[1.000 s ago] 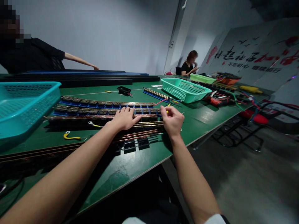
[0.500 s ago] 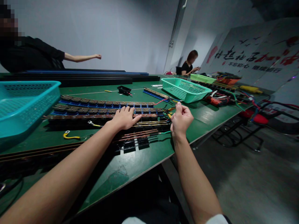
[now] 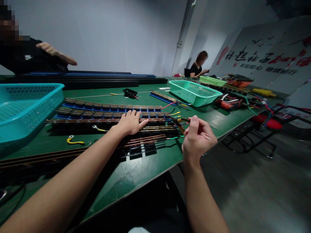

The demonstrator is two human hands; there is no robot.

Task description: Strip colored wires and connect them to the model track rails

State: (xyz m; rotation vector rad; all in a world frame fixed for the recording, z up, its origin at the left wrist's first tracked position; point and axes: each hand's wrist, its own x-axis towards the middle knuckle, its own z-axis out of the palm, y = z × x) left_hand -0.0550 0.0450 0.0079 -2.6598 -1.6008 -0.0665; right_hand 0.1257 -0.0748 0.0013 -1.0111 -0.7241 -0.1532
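Note:
My left hand [image 3: 131,123] lies flat with fingers spread across a row of long bus bars [image 3: 111,114], copper-coloured rods in blue and black holders. Just right of the bars' ends, my right hand [image 3: 199,134] is closed around a pair of pliers [image 3: 181,125] with dark and yellow-orange handles. The pliers' dark jaws point left, toward the end of the bars; whether they grip anything is too small to tell. Short yellow-tipped wires [image 3: 175,113] stick out there. Below, a green wire [image 3: 173,138] leads from the nearer copper rods [image 3: 145,140] toward my right hand.
A blue basket [image 3: 31,113] stands at left, a green basket [image 3: 194,94] at right. Loose yellow leads [image 3: 75,141], a small black box [image 3: 130,93] and a red-handled tool [image 3: 228,104] lie on the green table [image 3: 145,174]. One person stands at far left; another [image 3: 198,66] sits behind.
My right hand has moved right and slightly down, and the pliers have swung with it. My left hand stays in place. The person at left has drawn an arm in toward the chest.

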